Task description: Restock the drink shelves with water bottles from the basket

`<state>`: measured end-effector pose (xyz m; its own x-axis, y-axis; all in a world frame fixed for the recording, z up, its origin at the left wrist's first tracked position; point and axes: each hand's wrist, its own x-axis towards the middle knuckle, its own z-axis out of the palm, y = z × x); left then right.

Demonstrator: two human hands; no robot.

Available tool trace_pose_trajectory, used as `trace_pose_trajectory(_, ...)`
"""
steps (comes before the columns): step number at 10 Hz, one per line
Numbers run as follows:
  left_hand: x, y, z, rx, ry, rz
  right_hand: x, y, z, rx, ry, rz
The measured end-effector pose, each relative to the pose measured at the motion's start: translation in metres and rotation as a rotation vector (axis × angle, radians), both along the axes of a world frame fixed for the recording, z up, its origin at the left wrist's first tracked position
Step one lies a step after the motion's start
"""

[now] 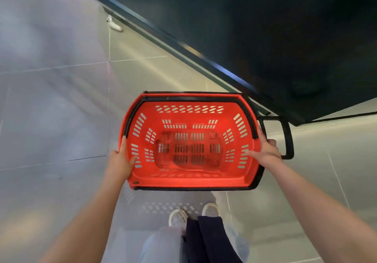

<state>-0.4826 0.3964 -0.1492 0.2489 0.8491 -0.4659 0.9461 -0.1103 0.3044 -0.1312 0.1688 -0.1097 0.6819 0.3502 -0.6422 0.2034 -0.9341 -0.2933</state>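
A pale tiled floor (61,103) fills most of the head view, crossed by thin grout lines and softened by blur. A dark fixture (265,27) with a black lower edge cuts diagonally across the upper right; what it holds cannot be made out.

At centre, a red basket (189,179) with slotted walls is held above the floor, its mouth facing up toward the camera and its slotted shadow falling on the tiles below. No bottles show inside; through the bottom slots only a dark blurred patch is visible. Black handles (195,98) lie folded along the rim, and a black loop grip (287,138) juts out from the right side, near the fixture's corner.

Two bare forearms reach in from the bottom corners. The left hand (120,161) grips the basket's left rim, thumb curled over onto the inner wall and fingers (123,143) wrapped around the outside. The right hand (267,150) grips the right rim the same way, thumb pressed inside against the slots, fingers behind the edge beside the loop grip.

Below the basket, light trousers (159,246), a dark cloth (208,240) hanging in front of them, and two white shoes (177,216) show on the tiles.

A small white object (114,24), too blurred to identify, lies on the floor at upper left, just beside the fixture's base.
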Motion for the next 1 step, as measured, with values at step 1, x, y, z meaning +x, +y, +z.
trace_pose_trajectory(1,0.0154,0.0,0.0534,0.017,0.079,-0.055,-0.0047,-0.0118,0.042,0.019,0.017,0.046)
